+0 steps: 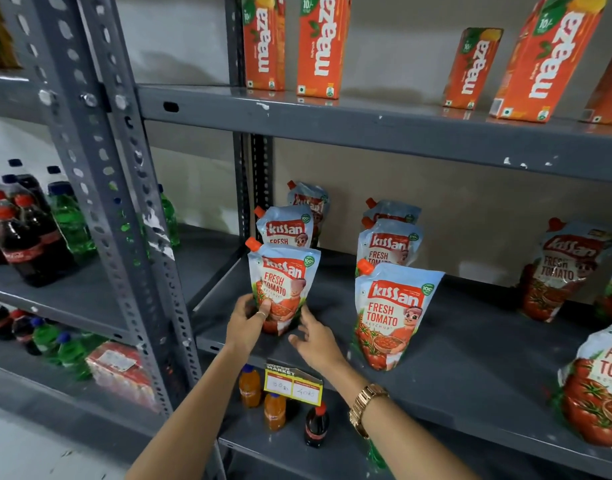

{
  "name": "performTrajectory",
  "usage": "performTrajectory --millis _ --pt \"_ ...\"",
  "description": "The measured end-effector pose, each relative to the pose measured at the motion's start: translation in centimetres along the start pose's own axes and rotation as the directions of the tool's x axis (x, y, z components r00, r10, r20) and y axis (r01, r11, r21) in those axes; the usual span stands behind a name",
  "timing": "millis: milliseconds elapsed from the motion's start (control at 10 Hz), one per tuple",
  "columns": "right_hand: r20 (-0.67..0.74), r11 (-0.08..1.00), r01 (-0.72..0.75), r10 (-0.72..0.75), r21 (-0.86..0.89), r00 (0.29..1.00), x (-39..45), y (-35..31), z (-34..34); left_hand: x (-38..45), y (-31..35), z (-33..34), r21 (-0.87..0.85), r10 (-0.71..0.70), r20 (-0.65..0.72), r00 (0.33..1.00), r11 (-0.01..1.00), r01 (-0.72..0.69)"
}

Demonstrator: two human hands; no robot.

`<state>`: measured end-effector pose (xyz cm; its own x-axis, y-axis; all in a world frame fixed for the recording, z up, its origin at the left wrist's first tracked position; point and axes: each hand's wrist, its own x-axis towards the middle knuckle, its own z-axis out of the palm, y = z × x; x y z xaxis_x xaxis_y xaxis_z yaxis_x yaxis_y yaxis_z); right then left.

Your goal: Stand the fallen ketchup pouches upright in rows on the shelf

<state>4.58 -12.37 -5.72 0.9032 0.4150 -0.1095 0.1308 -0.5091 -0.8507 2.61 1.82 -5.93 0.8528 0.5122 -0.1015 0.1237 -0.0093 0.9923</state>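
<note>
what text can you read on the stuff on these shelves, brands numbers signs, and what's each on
"Kissan" and "FRESH TOMATO": front ketchup pouch at the left hand and right hand
"100%": green badge on that pouch; smaller print unreadable
"maaza": orange juice cartons on the upper shelf
"10/-": top of those cartons
"SUPER MARKET": yellow price tag; handwritten prices too blurred
Cola bottle label: unreadable

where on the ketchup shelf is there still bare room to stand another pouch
Widest bare patch: the middle shelf between the second row's front pouch and the right-hand pouches. A narrower strip runs between the two left rows. The left row is crowded, with both hands around its front pouch.
</note>
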Motion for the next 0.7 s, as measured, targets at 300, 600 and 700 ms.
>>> performTrajectory --millis 300,600,700 --pt "-0.035 0.997 -0.032 0.034 0.071 0.999 0.2 0.5 0.1 0.2 -0.5 -0.1 0.047 0.024 -0.015 1.000 0.999 -0.023" --pt "-0.044 0.987 -0.088 0.095 0.135 0.995 -0.8 1.0 0.4 -0.3 -0.2 -0.4 0.008 -0.040 -0.094 0.995 0.999 0.041" --pt "-0.031 0.990 -0.107 0.110 0.093 0.993 -1.4 1.4 0.7 -0.9 -0.1 -0.6 0.091 -0.077 -0.135 0.988 0.992 0.090"
